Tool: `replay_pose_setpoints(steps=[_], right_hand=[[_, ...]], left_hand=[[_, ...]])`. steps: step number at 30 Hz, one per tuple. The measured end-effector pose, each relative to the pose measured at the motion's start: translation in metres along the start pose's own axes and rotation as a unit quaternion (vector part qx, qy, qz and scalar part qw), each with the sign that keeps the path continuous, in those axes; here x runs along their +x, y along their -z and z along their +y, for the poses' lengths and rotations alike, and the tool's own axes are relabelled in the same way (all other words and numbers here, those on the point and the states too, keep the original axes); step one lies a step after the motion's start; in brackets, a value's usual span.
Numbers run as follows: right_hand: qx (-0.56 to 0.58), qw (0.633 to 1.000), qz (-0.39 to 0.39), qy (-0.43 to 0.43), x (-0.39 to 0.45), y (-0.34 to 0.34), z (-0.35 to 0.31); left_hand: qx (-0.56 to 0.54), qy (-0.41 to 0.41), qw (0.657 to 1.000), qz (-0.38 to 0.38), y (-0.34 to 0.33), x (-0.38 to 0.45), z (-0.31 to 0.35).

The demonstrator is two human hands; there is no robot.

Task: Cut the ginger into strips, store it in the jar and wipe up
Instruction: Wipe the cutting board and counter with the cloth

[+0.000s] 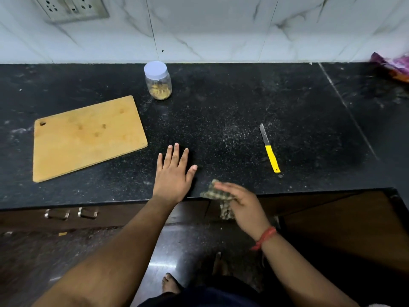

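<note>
A clear jar (158, 82) with a pale lid stands closed near the back wall, ginger strips lying in its bottom. The bare wooden cutting board (86, 136) lies at the left of the black counter (221, 111). A yellow-handled knife (269, 148) lies to the right, blade pointing away. My left hand (173, 171) rests flat on the counter near its front edge, fingers straight. My right hand (241, 204) grips a checked cloth (215, 192) at the counter's front edge; part of the cloth hangs below the edge.
Pale specks are scattered over the counter between the jar and the knife. A purple and orange packet (396, 67) sits at the far right by the marble wall. Drawer handles (70, 213) show below the counter edge. A socket plate (73, 7) is on the wall.
</note>
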State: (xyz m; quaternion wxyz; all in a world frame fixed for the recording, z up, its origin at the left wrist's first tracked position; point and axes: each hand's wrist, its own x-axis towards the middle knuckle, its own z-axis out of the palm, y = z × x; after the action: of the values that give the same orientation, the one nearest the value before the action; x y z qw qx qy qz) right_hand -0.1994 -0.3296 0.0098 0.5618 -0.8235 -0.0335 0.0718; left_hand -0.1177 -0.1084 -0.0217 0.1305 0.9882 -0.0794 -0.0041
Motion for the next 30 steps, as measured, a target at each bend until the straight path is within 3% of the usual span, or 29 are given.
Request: replay_pose_setpoints(steps=[6, 10, 16, 20, 22, 30], right_hand=[[0.077, 0.976, 0.179, -0.100, 0.075, 0.049, -0.021], [0.040, 0.968, 0.218, -0.117, 0.153, 0.085, -0.025], [-0.126, 0.972, 0.187, -0.063, 0.283, 0.128, -0.011], [-0.298, 0.951, 0.032, -0.071, 0.328, 0.134, 0.021], [-0.348, 0.936, -0.006, -0.046, 0.328, 0.125, 0.032], [-0.320, 0.938, -0.073, 0.112, 0.255, 0.091, 0.030]], left_hand=[[0.000, -0.017, 1.000, -0.013, 0.003, 0.015, 0.002], [-0.014, -0.013, 1.000, -0.009, 0.001, 0.043, 0.012], [-0.002, 0.024, 1.000, 0.001, -0.003, 0.082, 0.023], [0.003, 0.052, 0.999, 0.005, -0.007, 0.098, 0.026], [0.006, 0.061, 0.998, 0.003, -0.010, 0.101, 0.026], [-0.002, 0.069, 0.998, 0.005, -0.011, 0.106, 0.025]])
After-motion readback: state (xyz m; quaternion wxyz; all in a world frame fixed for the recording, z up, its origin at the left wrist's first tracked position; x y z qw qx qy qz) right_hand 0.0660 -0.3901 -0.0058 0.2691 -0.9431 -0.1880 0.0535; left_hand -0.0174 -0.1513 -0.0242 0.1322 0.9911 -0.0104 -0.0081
